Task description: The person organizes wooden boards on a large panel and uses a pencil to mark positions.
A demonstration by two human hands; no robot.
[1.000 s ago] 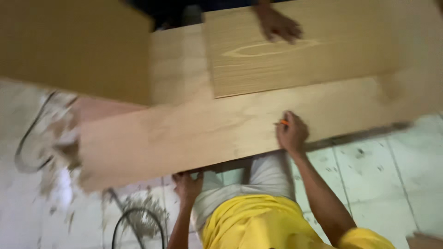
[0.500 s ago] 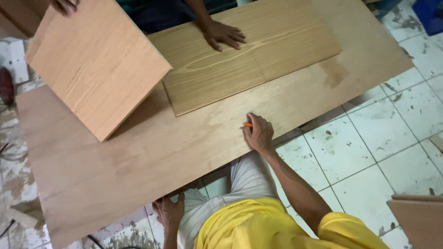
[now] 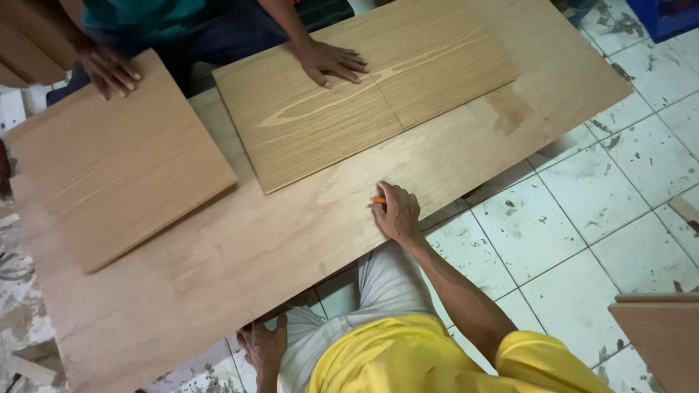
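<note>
Two hands work the large plywood sheet (image 3: pixel 240 247): the right hand (image 3: pixel 397 212) is clenched around an orange pencil (image 3: pixel 378 200) on the sheet's near edge, its tip apparently pointing left along the sheet's long, left-to-right rising axis. The left hand (image 3: pixel 263 346) grips the sheet's lower edge, farther from the pencil.

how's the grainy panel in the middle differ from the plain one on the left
The middle grained panel shows bold oval grain and a seam line; the left panel looks plain and redder. The middle one lies flat, wider; the left one seems tilted. Both rest on the big plywood sheet, each under a co-worker's hand.
</note>
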